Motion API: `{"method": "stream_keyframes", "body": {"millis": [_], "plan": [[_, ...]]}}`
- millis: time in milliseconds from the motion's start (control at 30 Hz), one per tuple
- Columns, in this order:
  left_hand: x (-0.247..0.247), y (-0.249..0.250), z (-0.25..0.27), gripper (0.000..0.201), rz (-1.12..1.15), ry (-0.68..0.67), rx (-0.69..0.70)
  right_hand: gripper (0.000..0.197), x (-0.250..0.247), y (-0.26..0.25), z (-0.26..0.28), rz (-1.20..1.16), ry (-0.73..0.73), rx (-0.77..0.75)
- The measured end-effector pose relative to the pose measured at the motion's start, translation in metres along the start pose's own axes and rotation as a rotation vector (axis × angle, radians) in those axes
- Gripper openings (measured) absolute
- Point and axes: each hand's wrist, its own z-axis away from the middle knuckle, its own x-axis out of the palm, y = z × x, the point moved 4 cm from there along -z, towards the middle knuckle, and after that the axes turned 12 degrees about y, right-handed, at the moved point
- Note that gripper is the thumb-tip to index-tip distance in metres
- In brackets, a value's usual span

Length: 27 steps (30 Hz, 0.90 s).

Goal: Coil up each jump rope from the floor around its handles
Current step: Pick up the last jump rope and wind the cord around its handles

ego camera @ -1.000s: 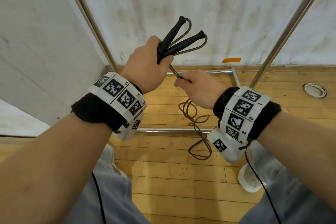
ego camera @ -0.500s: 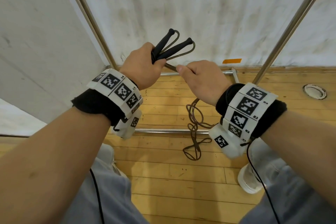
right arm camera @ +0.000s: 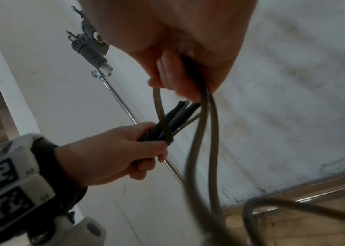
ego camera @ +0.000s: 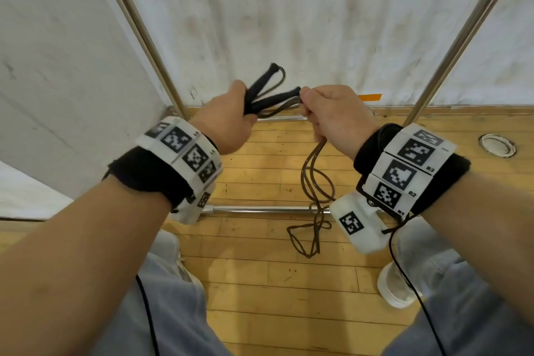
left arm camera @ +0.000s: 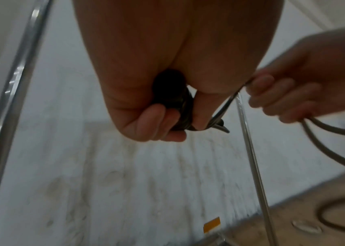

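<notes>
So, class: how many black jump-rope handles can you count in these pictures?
2. Both handles are gripped together in the left hand, splayed in a V: one points up toward the wall, the other toward the right hand, which holds the rope.

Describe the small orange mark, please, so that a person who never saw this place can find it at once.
Start at the white wall ahead of the person and follow it down to where it meets the wooden floor. Just above that line, right of the right hand and left of the slanting metal pole, sits the orange tape. It is the only bright colour on the wall.
</notes>
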Motion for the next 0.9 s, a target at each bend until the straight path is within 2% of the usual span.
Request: {"method": "stream_keyframes", "body": {"millis": [67,133,233,367,467,533,667,733,900], "plan": [[0.01,0.006,0.004,0.025,-0.061,-0.042,0.05,0.042,0.003,-0.002,0.003,-0.095,-0.033,0.084],[0.017,0.01,0.007,0.038,-0.123,-0.045,0.102,0.042,0.004,-0.005,0.006,-0.179,-0.046,0.148],[0.021,0.013,0.008,0.051,-0.204,0.032,0.143,0.039,0.006,-0.008,0.009,-0.266,-0.088,0.189],[0.017,0.01,0.004,0.038,-0.251,0.107,0.121,0.027,0.012,-0.012,0.015,-0.35,-0.221,0.183],[0.016,0.012,0.005,0.021,-0.283,0.105,0.113,0.019,0.01,-0.013,0.014,-0.361,-0.243,0.13],[0.019,0.016,0.007,0.012,-0.306,0.068,0.115,0.02,0.008,-0.013,0.01,-0.332,-0.221,0.081],[0.023,0.024,0.01,0.029,-0.25,-0.013,0.158,0.032,-0.002,-0.009,-0.003,-0.065,-0.016,-0.017],[0.021,0.026,0.011,0.031,-0.199,-0.017,0.205,0.036,-0.009,-0.006,-0.011,0.038,0.095,-0.048],[0.018,0.027,0.015,0.018,-0.092,-0.066,0.327,0.037,-0.015,-0.004,-0.02,0.207,0.179,-0.129]]}}
